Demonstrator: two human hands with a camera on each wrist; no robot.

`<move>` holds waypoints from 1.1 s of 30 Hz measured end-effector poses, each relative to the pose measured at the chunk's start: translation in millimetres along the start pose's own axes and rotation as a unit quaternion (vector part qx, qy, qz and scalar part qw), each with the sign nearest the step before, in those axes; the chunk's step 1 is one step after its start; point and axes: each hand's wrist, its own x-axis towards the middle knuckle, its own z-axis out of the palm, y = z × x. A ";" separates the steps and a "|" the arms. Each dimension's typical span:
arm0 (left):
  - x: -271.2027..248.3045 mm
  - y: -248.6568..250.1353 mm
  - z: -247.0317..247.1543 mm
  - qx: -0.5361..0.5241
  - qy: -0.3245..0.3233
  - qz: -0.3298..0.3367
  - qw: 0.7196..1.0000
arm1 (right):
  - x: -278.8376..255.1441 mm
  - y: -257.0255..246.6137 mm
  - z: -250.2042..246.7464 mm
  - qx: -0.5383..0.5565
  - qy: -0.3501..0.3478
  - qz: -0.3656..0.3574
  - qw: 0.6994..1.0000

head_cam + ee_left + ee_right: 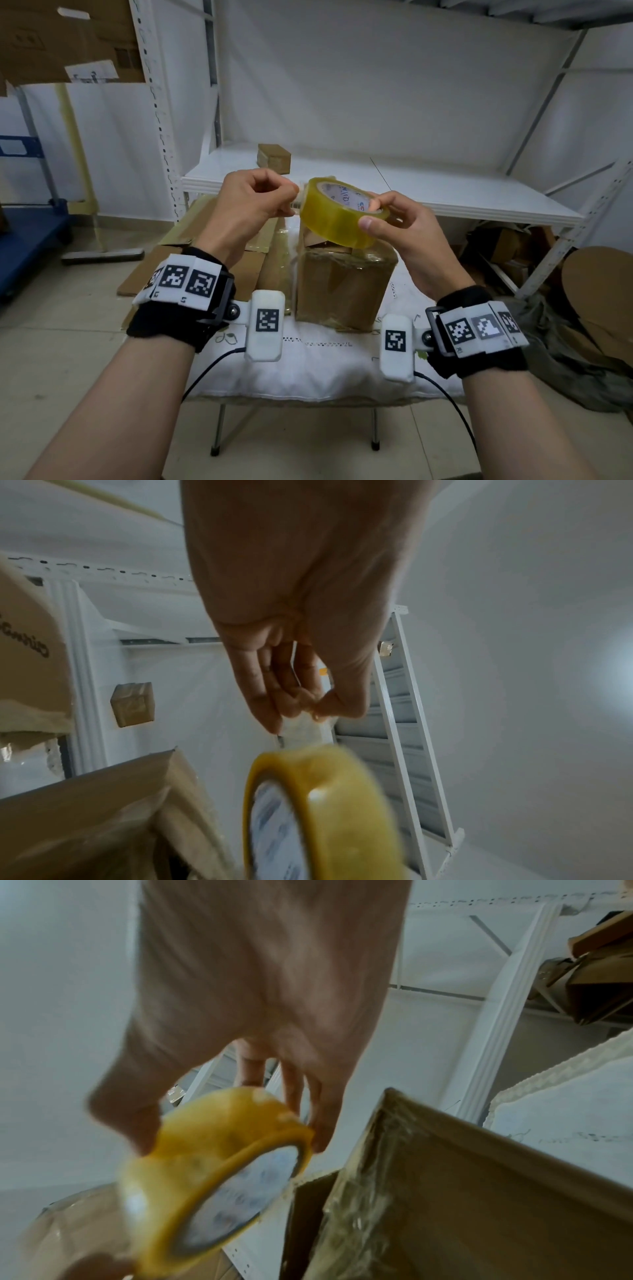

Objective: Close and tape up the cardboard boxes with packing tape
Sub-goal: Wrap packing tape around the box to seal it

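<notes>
A yellowish roll of packing tape (pixel 339 214) hangs in the air above a brown cardboard box (pixel 342 287) on the white-clothed table (pixel 308 370). My right hand (pixel 404 226) grips the roll (pixel 205 1172) by its rim, thumb on the outside and a finger in the core. My left hand (pixel 253 202) pinches the loose tape end (pixel 304 729) at the roll's (pixel 325 813) left side. The box (pixel 445 1204) stands upright with a top flap raised, and shiny tape covers its sides.
A small taped box (pixel 274 158) sits on the white shelf (pixel 376 185) behind. Flattened cardboard (pixel 205 253) lies on the floor to the left. More cardboard and clutter (pixel 565 291) fill the floor at the right, under the shelf.
</notes>
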 end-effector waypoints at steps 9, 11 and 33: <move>61.1 63.5 7.0 0.085 -0.081 0.075 0.990 | 11.9 -8.0 -5.2 -0.006 0.112 0.047 0.993; 92.4 74.5 21.2 0.124 -0.101 0.083 0.984 | 13.9 -11.5 -0.8 -0.003 0.112 0.065 0.992; 220.6 -7.5 71.7 0.328 -0.209 -0.040 0.920 | 51.3 28.5 2.5 0.023 0.010 0.082 0.996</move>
